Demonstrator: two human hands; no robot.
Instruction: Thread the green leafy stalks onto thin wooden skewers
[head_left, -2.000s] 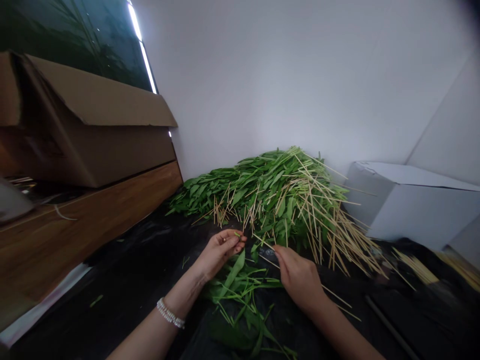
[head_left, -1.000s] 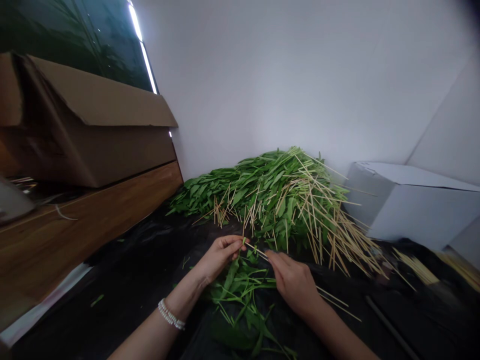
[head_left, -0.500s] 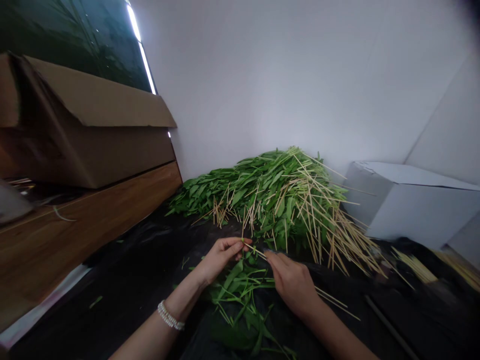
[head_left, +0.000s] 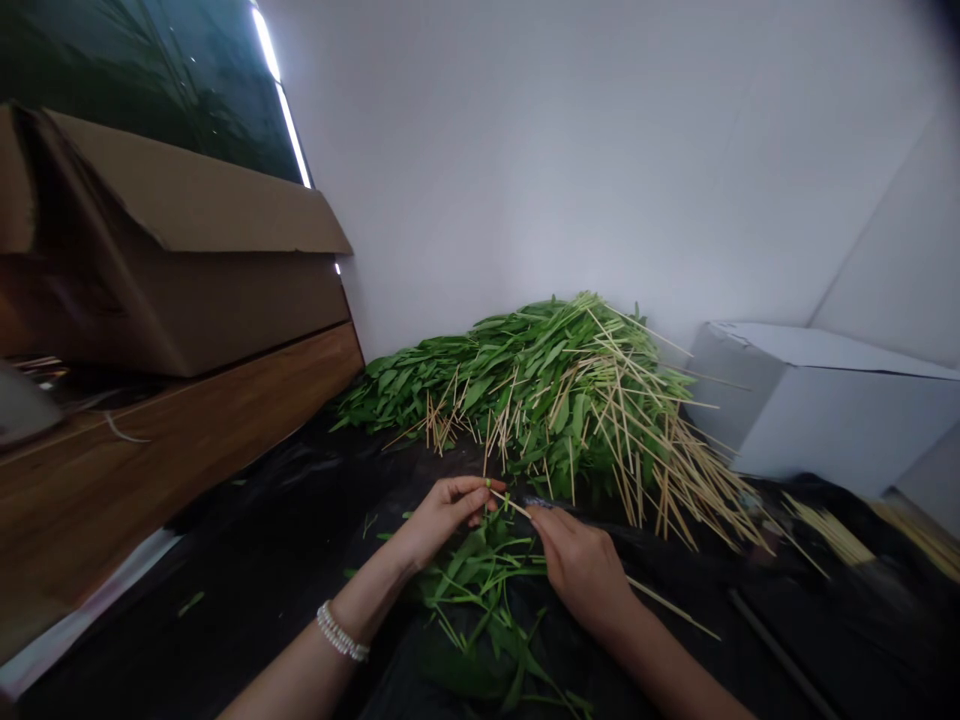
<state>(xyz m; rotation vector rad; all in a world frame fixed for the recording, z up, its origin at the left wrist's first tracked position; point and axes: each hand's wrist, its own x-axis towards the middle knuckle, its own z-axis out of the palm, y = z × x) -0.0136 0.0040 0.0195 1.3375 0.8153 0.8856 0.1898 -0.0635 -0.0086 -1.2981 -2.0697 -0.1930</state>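
My right hand [head_left: 581, 560] is closed around a thin wooden skewer [head_left: 675, 608]; its rear end sticks out behind the wrist. The skewer's front end runs up and left to my left hand [head_left: 448, 512], with small pieces of green stem [head_left: 506, 499] on it. My left thumb and forefinger pinch together at the tip, on a bit of green stem as far as I can see. A pearl-like bracelet circles the left wrist. Below both hands lie loose green leaves and stems [head_left: 487, 590] on black plastic sheeting [head_left: 262, 560].
Beyond the hands, a large heap of leafy greens on skewers [head_left: 525, 370] leans against the white wall. A white box [head_left: 847, 410] stands right of it. More bare skewers [head_left: 829, 530] lie at the right. On the left, an open cardboard box [head_left: 225, 300] rests on a wooden ledge [head_left: 285, 390].
Behind my right hand, two skewer ends lay apart; now they show as one line. Both hands have barely moved.
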